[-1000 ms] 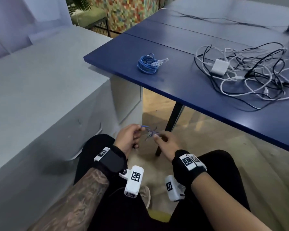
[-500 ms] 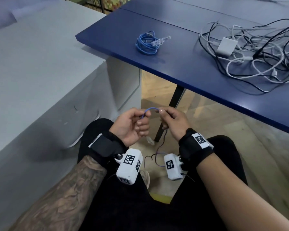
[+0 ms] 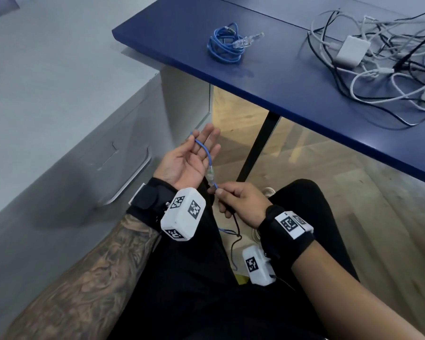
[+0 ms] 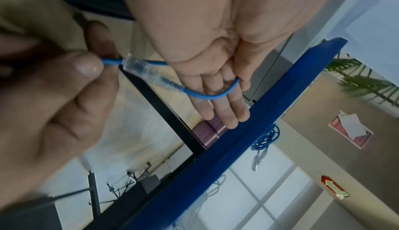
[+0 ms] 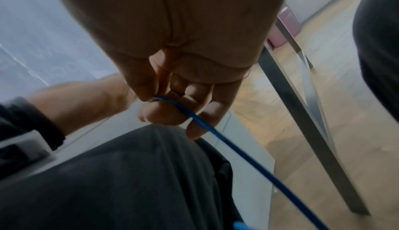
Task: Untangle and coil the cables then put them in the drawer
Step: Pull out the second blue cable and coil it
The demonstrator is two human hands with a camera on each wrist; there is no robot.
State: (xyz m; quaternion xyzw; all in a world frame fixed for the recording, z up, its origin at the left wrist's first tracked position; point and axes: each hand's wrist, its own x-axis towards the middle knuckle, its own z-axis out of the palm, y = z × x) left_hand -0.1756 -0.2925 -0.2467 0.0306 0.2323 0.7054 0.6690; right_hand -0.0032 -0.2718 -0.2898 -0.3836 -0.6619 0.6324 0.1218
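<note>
My left hand [image 3: 197,153] lies palm up over my lap, fingers straight. A thin blue cable [image 3: 205,149] is draped across those fingers and wraps round their far edge [image 4: 215,96]. Its clear plug [image 3: 210,173] hangs just off the palm [image 4: 141,67]. My right hand [image 3: 219,191] pinches the blue cable between thumb and forefinger right below the plug [image 5: 158,100]. The rest of it trails down between my knees, beside a thin black cable [image 3: 234,224]. Another blue cable [image 3: 225,48] lies coiled on the blue table [image 3: 280,79].
A tangle of white and black cables [image 3: 388,77] with a white adapter [image 3: 351,52] covers the table's right side. A grey cabinet with a shut drawer and its handle [image 3: 134,179] stands to my left. A black table leg [image 3: 258,148] rises just beyond my hands.
My left hand has opened and turned palm up, with the cable now lying over its fingers. My right hand has dropped lower and pinches the cable below the plug.
</note>
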